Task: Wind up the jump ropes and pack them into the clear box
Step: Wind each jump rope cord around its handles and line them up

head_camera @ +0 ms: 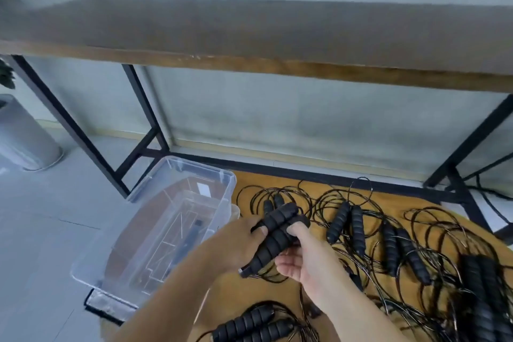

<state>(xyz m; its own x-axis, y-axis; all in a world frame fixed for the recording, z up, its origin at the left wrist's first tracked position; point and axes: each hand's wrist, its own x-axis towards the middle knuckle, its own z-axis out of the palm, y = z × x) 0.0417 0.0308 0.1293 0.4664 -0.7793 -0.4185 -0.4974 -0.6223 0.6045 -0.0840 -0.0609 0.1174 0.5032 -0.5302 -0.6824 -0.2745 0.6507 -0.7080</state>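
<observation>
Both my hands hold one jump rope's pair of black ribbed foam handles side by side, above the round wooden board. My left hand grips them from the left; my right hand grips them from the right, thumb on top. Thin black cord hangs below the handles. The clear box stands open on the floor just left of my hands, with nothing but a label and a dark strip visible through it. Several more jump ropes lie tangled on the board to the right and near me.
A wooden bench top on black metal legs spans the scene in front of a grey wall. A grey cylindrical bin stands at far left. The round wooden board lies on grey floor tiles.
</observation>
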